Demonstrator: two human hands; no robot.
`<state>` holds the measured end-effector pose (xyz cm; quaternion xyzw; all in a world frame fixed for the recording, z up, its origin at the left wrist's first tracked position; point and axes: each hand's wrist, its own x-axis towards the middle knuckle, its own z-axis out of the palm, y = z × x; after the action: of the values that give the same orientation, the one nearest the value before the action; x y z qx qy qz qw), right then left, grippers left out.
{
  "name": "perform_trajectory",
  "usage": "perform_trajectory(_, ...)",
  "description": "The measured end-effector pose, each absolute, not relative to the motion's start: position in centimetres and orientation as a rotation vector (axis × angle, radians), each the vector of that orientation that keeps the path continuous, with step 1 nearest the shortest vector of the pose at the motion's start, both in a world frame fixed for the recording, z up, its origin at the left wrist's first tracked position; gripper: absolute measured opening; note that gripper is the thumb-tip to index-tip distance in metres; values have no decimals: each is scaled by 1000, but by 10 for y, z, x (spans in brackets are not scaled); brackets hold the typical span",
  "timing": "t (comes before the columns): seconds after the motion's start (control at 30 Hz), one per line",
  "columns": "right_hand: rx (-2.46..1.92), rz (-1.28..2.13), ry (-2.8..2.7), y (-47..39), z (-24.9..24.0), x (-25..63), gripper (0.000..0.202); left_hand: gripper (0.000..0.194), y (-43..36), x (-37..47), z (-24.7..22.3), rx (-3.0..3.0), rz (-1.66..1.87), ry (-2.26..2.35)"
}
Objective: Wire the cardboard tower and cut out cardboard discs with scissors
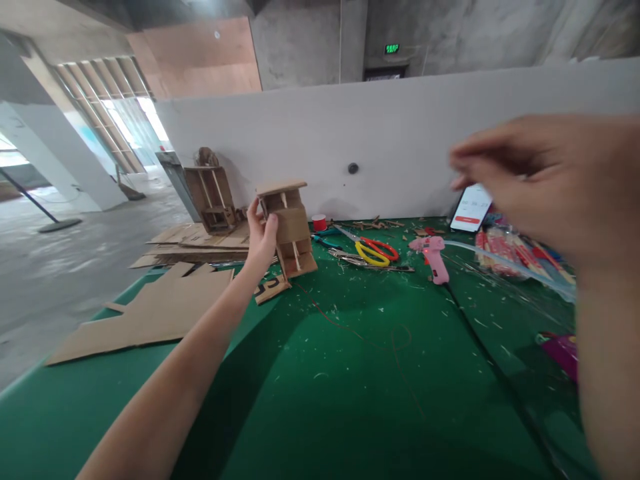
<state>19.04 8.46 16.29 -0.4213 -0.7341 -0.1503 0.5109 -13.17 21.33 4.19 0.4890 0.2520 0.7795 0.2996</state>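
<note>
My left hand [263, 237], thumb in front, grips the side of a small cardboard frame [293, 225] with thin wooden sticks across its openings. The frame is tilted and near the table's far side. A thin dark red thread [330, 320] trails from its lower end over the green table. High on the right, my right hand [530, 173] is raised and blurred, with thumb and fingertips drawn together; whether anything is pinched there is too smeared to see. Below and left of it lies a pink glue gun [434, 257], apart from both hands.
Scissors [377, 250] and pliers [327, 241] lie near a red spool [319, 222]. A phone [471, 208] leans on the white partition [400, 147]. Cut cardboard [155, 307] and another cardboard model [210, 197] stand left. Packed sticks [510, 250] and the gun's black cable [485, 347] are right.
</note>
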Motion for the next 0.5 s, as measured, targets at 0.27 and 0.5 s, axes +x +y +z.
perform_trajectory(0.27,-1093,-169,-2113,104,145,164,15,65,217,-114,27,1525,1896,707)
perform_trajectory(0.5,-1155,-190,-2137,104,144,159,19,62,219,-119,28,1467,1875,692)
